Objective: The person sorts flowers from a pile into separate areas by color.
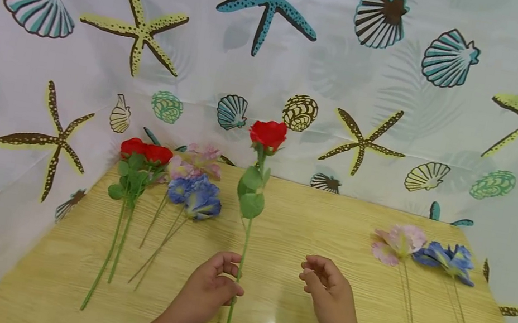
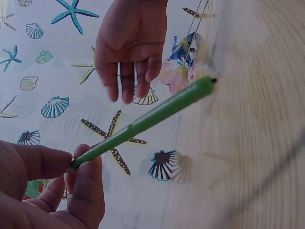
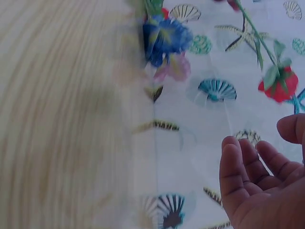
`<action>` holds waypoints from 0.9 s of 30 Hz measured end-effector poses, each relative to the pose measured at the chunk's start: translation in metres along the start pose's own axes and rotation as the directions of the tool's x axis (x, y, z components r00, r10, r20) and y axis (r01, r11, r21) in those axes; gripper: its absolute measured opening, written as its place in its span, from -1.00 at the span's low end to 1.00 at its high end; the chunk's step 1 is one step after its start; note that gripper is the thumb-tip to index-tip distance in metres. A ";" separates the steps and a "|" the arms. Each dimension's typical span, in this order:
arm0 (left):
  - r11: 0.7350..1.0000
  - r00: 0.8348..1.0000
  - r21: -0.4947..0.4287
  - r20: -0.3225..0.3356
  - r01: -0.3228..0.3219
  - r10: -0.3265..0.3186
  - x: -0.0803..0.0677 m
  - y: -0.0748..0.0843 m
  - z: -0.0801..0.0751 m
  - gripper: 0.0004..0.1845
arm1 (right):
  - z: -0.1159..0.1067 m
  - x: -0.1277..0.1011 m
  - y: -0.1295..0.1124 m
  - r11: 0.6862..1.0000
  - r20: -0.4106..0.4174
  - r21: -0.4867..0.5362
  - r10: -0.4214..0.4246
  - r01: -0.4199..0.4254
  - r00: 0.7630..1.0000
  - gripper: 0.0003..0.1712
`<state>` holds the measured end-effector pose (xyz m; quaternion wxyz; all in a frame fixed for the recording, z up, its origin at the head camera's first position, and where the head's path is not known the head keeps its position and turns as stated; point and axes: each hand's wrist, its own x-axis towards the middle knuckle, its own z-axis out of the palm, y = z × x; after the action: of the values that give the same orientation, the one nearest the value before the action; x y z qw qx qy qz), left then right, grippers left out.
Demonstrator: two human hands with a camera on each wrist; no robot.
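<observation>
My left hand (image 1: 208,289) pinches the green stem of an artificial red rose (image 1: 268,136) between thumb and fingers. The rose stands nearly upright over the middle of the table, bloom at the top and green leaves below it. In the left wrist view the cut end of the rose stem (image 2: 167,107) points toward the camera. To the right of the stem, my right hand (image 1: 331,297) hovers with fingers loosely bent, holding nothing. The right wrist view shows its relaxed fingers (image 3: 233,167) apart from the rose.
On the wooden table (image 1: 310,220), two red roses (image 1: 146,151), pink flowers (image 1: 198,160) and blue flowers (image 1: 197,196) lie at the left. A pink flower (image 1: 398,243) and a blue flower (image 1: 449,260) lie at the right. A cloth (image 1: 314,68) printed with shells and starfish hangs behind.
</observation>
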<state>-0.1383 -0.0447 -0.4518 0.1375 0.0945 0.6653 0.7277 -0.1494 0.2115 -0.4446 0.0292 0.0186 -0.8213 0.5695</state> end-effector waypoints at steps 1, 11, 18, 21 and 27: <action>1.000 1.000 0.004 -0.007 -0.009 0.009 -0.002 -0.001 0.000 -0.59 | 0.010 0.001 -0.002 1.000 0.015 0.016 -0.006 0.006 1.000 -0.70; 0.999 0.998 -0.033 -0.065 0.018 -0.020 -0.007 -0.015 0.039 -0.58 | 0.039 -0.007 -0.012 0.995 0.033 0.099 -0.016 0.013 0.999 -0.64; 0.996 0.992 0.037 -0.095 -0.079 0.082 -0.005 -0.020 0.051 -0.63 | 0.044 -0.007 -0.026 0.991 0.008 0.110 -0.077 0.076 0.997 -0.46; 0.986 0.982 0.095 -0.118 -0.136 0.147 -0.002 -0.024 0.058 -0.65 | 0.044 -0.007 -0.030 0.988 -0.020 0.102 -0.112 0.114 0.993 -0.52; 0.977 0.976 0.140 -0.128 -0.159 0.178 0.002 -0.028 0.068 -0.64 | 0.043 -0.009 -0.031 0.988 -0.059 0.084 -0.123 0.128 0.991 -0.59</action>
<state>-0.1160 0.0220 -0.4730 0.0219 0.1082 0.7085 0.6970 -0.1393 0.1599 -0.4314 0.0862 0.0562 -0.7915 0.6024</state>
